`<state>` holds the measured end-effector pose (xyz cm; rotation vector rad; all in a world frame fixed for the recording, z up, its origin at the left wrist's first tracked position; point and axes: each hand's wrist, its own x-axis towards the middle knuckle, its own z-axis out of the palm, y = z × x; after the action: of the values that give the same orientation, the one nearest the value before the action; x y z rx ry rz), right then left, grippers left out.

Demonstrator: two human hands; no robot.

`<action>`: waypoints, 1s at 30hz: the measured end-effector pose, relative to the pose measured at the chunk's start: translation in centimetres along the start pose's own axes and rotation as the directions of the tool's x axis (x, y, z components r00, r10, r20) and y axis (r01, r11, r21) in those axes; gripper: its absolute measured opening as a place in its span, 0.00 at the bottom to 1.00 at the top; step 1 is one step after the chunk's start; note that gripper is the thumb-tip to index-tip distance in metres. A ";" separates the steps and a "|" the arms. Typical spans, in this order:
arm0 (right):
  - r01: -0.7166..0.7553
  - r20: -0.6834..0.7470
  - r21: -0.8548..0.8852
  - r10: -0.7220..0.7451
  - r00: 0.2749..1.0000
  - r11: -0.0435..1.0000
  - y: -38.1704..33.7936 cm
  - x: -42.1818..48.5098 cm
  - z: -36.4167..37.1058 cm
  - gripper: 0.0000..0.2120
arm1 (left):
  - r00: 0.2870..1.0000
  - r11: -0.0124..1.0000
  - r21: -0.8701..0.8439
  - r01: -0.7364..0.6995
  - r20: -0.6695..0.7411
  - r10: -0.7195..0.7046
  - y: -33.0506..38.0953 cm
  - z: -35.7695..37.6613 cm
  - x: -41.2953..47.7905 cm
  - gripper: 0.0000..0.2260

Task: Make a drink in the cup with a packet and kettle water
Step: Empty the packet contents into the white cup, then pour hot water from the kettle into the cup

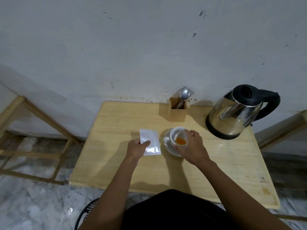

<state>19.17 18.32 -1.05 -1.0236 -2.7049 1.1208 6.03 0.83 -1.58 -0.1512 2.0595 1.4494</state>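
A white cup (177, 133) with orange powder at its bottom is tilted over a white saucer (167, 143) near the middle of the wooden table (216, 163). My right hand (192, 146) grips the cup from the right side. A flat silver packet (150, 141) lies just left of the saucer, and my left hand (137, 148) pinches its lower left edge. The steel kettle (235, 113) with a black lid and handle stands at the back right, apart from both hands.
A wooden holder (177, 112) with spoons and a fork stands at the back of the table against the wall. Wooden frames (33, 117) stand on the floor to the left. A dark plastic chair edge (88, 211) shows at the bottom.
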 end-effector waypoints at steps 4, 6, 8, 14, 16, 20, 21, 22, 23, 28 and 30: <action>-0.043 0.048 -0.099 0.048 0.998 0.994 0.8 2.1 0.3 0.40 | 0.999 0.993 0.115 -0.035 0.010 0.034 -1.3 0.3 2.0 0.04; -0.055 0.085 -0.124 0.066 0.994 0.991 1.0 2.9 0.1 0.39 | 0.999 0.983 0.177 -0.044 0.015 0.041 -1.5 0.9 3.0 0.12; -0.055 0.116 -0.125 0.069 0.991 0.991 1.2 3.4 0.0 0.36 | 0.996 0.952 0.297 -0.068 -0.027 0.080 -2.1 1.4 3.8 0.26; -0.027 0.109 -0.083 0.036 0.993 0.996 1.7 3.7 0.0 0.32 | 0.898 0.441 0.861 -0.253 0.040 0.437 -5.2 2.6 4.1 0.25; -0.028 0.107 -0.049 0.033 0.994 0.998 1.8 3.7 0.1 0.32 | 0.890 0.319 0.902 -0.290 0.132 0.436 -5.6 2.7 4.3 0.17; -0.043 0.119 -0.019 0.045 0.992 0.999 2.0 3.5 0.2 0.35 | 0.869 0.294 0.898 -0.328 0.165 0.466 -5.4 2.7 3.9 0.08; -0.043 0.125 -0.020 0.045 0.991 0.999 2.1 3.5 0.3 0.36 | 0.865 0.309 0.887 -0.342 0.168 0.474 -5.3 2.7 3.9 0.07; -0.038 0.127 -0.018 0.040 0.991 0.999 2.1 3.5 0.2 0.37 | 0.863 0.327 0.877 -0.353 0.171 0.475 -5.4 2.6 4.0 0.07; -0.033 0.126 -0.012 0.035 0.991 0.999 2.1 3.4 0.1 0.36 | 0.864 0.349 0.864 -0.363 0.172 0.474 -5.5 2.6 4.1 0.09; -0.067 0.011 0.140 0.066 0.998 0.988 3.1 1.8 -1.6 0.32 | 0.872 0.656 0.602 -0.456 0.157 0.463 -3.9 4.1 2.8 0.16; -0.067 -0.081 0.216 0.086 0.993 0.974 4.1 0.7 -2.5 0.25 | 0.911 0.814 0.411 -0.411 0.185 0.368 -2.7 5.3 1.4 0.18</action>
<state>21.55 22.42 -1.96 -1.1214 -2.4311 1.3098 8.18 4.77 -5.71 0.5519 2.3693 1.1278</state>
